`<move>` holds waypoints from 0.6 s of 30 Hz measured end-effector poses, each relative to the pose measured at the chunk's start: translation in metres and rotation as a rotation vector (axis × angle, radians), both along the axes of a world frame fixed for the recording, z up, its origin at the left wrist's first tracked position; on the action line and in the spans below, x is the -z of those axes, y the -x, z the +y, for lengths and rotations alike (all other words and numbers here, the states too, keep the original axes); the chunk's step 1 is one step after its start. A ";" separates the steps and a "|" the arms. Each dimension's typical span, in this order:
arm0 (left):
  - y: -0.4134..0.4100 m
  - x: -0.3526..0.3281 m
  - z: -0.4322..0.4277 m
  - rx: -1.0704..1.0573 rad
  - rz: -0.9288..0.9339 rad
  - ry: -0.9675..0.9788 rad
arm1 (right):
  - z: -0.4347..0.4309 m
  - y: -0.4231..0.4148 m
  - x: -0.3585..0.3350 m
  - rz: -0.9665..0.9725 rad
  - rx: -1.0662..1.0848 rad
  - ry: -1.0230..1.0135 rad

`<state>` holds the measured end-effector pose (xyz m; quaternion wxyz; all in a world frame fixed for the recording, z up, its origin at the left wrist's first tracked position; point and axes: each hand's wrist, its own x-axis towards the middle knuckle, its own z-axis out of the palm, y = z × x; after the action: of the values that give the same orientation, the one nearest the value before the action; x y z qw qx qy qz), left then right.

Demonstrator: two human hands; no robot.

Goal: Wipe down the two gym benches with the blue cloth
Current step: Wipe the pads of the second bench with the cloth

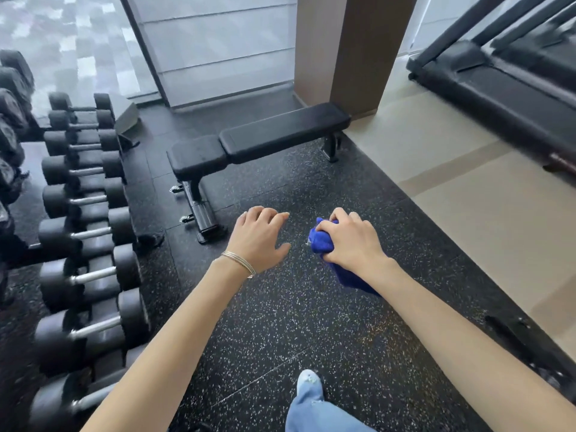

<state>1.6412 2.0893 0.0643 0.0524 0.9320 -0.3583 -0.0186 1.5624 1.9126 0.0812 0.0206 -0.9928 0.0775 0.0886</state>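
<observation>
A black padded gym bench (274, 135) stands flat on the dark speckled floor ahead, with its seat pad at the left end. Only this one bench is in view. My right hand (352, 241) is closed around a bunched blue cloth (322, 240), whose tail hangs below my wrist. My left hand (260, 236) hovers beside it, palm down, fingers spread and holding nothing. Both hands are in the air well short of the bench, above the floor.
A rack of black dumbbells (84, 232) runs along the left side. A treadmill (505, 79) stands at the upper right on a pale floor. A brown pillar (349, 48) rises behind the bench's right end. My jeans leg (311, 406) shows at the bottom.
</observation>
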 end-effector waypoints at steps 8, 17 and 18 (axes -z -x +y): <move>-0.059 0.008 -0.081 0.047 0.000 -0.016 | -0.073 -0.054 0.003 0.014 0.041 -0.008; -0.168 0.026 -0.140 0.115 0.016 -0.061 | -0.129 -0.146 0.012 0.037 0.131 -0.043; -0.183 0.026 -0.148 0.122 0.012 -0.053 | -0.135 -0.160 0.011 0.037 0.136 -0.037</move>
<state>1.8244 1.9415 0.0386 0.0287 0.9093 -0.4136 -0.0370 1.7226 1.7775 0.0701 0.0435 -0.9829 0.1436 0.1066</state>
